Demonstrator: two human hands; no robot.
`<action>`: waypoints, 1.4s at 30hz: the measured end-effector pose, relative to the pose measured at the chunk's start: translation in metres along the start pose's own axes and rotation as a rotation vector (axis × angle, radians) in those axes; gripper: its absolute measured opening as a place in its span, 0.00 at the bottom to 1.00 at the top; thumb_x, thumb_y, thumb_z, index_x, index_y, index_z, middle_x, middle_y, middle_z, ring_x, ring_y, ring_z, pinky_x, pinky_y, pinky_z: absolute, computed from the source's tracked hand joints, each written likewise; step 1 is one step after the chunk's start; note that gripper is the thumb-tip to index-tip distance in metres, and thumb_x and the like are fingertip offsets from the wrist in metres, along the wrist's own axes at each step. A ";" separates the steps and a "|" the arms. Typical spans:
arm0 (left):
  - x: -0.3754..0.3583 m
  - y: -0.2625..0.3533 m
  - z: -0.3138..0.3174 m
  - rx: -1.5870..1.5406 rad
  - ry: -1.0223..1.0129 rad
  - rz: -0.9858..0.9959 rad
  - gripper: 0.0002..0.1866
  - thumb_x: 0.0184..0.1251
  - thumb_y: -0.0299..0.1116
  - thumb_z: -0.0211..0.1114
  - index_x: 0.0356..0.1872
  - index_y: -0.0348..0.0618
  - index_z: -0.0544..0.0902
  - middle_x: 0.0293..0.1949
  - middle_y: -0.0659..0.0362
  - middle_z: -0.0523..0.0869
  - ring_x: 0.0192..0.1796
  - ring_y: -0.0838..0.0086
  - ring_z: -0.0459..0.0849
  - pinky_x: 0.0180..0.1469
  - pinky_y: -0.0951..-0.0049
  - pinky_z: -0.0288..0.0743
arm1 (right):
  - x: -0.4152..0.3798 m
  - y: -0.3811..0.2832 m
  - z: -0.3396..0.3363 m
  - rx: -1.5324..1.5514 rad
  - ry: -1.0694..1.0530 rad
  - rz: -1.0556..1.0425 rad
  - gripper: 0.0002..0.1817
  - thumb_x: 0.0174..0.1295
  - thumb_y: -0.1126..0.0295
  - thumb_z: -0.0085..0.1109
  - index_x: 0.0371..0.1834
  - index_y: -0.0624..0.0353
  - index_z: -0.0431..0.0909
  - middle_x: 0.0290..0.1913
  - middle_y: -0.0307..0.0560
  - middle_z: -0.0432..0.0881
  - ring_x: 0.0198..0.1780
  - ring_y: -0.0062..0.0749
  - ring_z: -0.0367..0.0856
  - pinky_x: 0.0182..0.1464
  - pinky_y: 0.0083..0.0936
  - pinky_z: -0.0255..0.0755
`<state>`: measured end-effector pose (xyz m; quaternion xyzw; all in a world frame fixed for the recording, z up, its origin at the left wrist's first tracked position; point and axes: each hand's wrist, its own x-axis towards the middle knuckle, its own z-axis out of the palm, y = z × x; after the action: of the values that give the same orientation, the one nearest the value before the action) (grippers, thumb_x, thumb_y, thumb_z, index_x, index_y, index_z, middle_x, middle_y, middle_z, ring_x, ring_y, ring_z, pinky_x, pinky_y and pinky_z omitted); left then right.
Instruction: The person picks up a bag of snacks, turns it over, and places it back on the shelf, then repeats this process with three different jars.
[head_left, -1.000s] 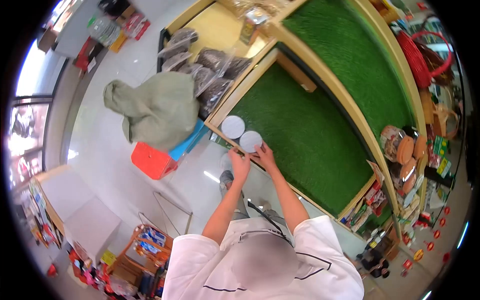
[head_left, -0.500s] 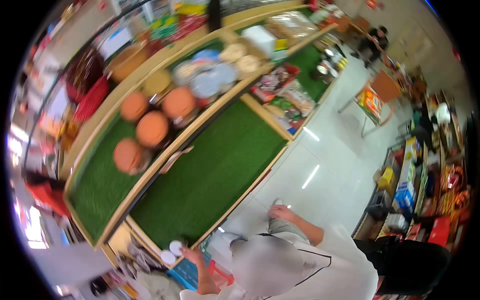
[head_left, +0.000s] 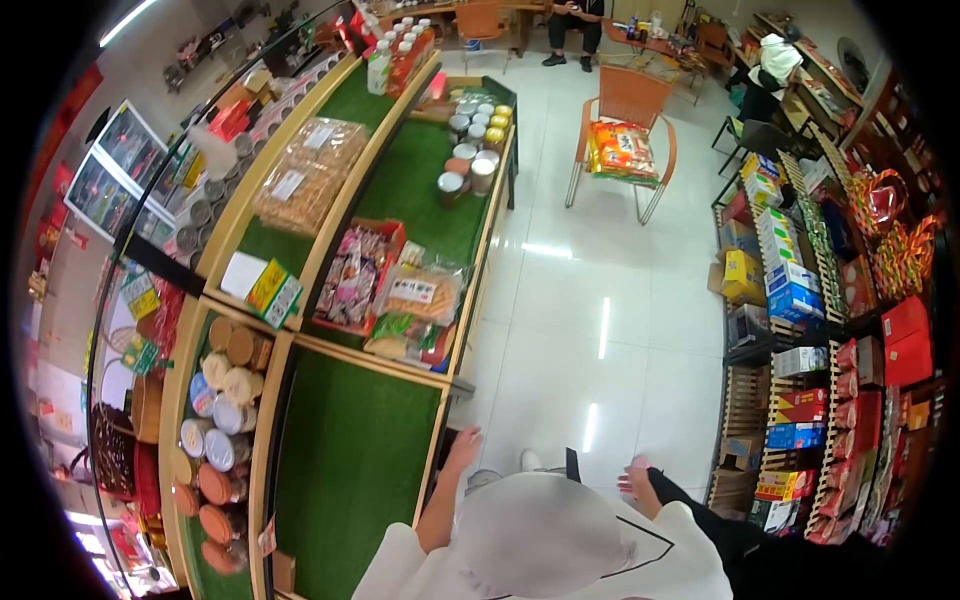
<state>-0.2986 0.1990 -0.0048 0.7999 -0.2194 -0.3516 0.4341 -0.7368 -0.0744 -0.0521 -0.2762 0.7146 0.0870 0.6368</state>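
My left hand (head_left: pixel 462 450) hangs beside the wooden edge of the green-lined display shelf (head_left: pixel 350 440), with its fingers stretched out and nothing visible in it. On the other side of my white shirt, my right hand (head_left: pixel 633 480) is held low over the floor, its fingers apart and nothing in them. Up from my left hand, a bag of crackers (head_left: pixel 420 292) and a red box of wrapped sweets (head_left: pixel 352 280) lie in the adjoining shelf section. Jars with orange lids (head_left: pixel 218 522) stand on the raised tier at the left.
Ahead on the tiled floor (head_left: pixel 550 330) stands a chair (head_left: pixel 630 95) bearing an orange-red packet (head_left: pixel 622 150). Racks of boxed goods (head_left: pixel 795 290) line the right side. More jars (head_left: pixel 470 165) stand farther along the shelf. A seated person (head_left: pixel 575 30) is at the back.
The view has swung right and along the aisle. My left hand has left the white-lidded jars at the shelf corner, and those jars are out of view. My right hand has moved outward.
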 end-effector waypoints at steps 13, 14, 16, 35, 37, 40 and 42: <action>0.209 0.042 -0.044 -0.201 -0.010 -0.168 0.20 0.66 0.39 0.58 0.55 0.40 0.74 0.43 0.56 0.83 0.43 0.73 0.82 0.41 0.73 0.76 | -0.027 -0.333 0.220 -0.469 -0.287 -0.540 0.24 0.62 0.56 0.56 0.57 0.59 0.71 0.44 0.49 0.82 0.37 0.34 0.83 0.35 0.29 0.78; 0.222 0.051 -0.048 -0.283 -0.011 -0.253 0.20 0.66 0.39 0.59 0.55 0.41 0.74 0.44 0.57 0.83 0.43 0.74 0.82 0.42 0.73 0.75 | -0.026 -0.355 0.220 -0.467 -0.320 -0.494 0.24 0.62 0.56 0.56 0.57 0.59 0.71 0.45 0.49 0.82 0.37 0.34 0.83 0.36 0.30 0.79; 0.238 0.124 -0.089 -0.434 -0.014 -0.427 0.20 0.66 0.39 0.59 0.56 0.42 0.73 0.46 0.58 0.83 0.43 0.74 0.81 0.45 0.73 0.74 | -0.021 -0.398 0.228 -0.454 -0.397 -0.394 0.25 0.62 0.55 0.56 0.57 0.59 0.70 0.45 0.50 0.81 0.37 0.36 0.83 0.37 0.31 0.79; 0.650 0.268 -0.158 -0.641 0.495 -0.355 0.29 0.70 0.50 0.54 0.68 0.52 0.61 0.63 0.58 0.68 0.58 0.68 0.72 0.54 0.62 0.71 | 0.021 -0.853 0.609 -0.315 -0.715 -0.423 0.31 0.63 0.54 0.55 0.66 0.58 0.61 0.59 0.50 0.71 0.43 0.37 0.81 0.46 0.30 0.76; 0.680 0.270 -0.147 -0.717 0.567 -0.376 0.32 0.70 0.53 0.53 0.71 0.56 0.56 0.65 0.57 0.64 0.61 0.64 0.70 0.56 0.59 0.70 | 0.033 -0.866 0.634 -0.230 -0.793 -0.290 0.35 0.62 0.55 0.57 0.70 0.56 0.58 0.58 0.47 0.72 0.41 0.32 0.81 0.45 0.27 0.76; 0.730 0.282 -0.150 -0.830 0.703 -0.409 0.37 0.68 0.57 0.51 0.73 0.64 0.46 0.68 0.55 0.61 0.64 0.56 0.66 0.58 0.49 0.67 | 0.030 -0.873 0.653 -0.319 -0.841 -0.280 0.39 0.62 0.56 0.57 0.73 0.54 0.51 0.60 0.46 0.70 0.41 0.30 0.81 0.45 0.26 0.76; 0.752 0.258 -0.141 -0.952 0.667 -0.528 0.34 0.69 0.55 0.51 0.72 0.60 0.53 0.63 0.53 0.66 0.62 0.57 0.67 0.55 0.39 0.68 | 0.041 -0.870 0.662 -0.376 -0.828 -0.265 0.39 0.61 0.56 0.58 0.74 0.47 0.51 0.62 0.42 0.69 0.44 0.31 0.81 0.47 0.27 0.76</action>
<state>0.2896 -0.3540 -0.0128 0.6130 0.3123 -0.2378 0.6857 0.2718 -0.4949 -0.0088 -0.4177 0.3311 0.2354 0.8127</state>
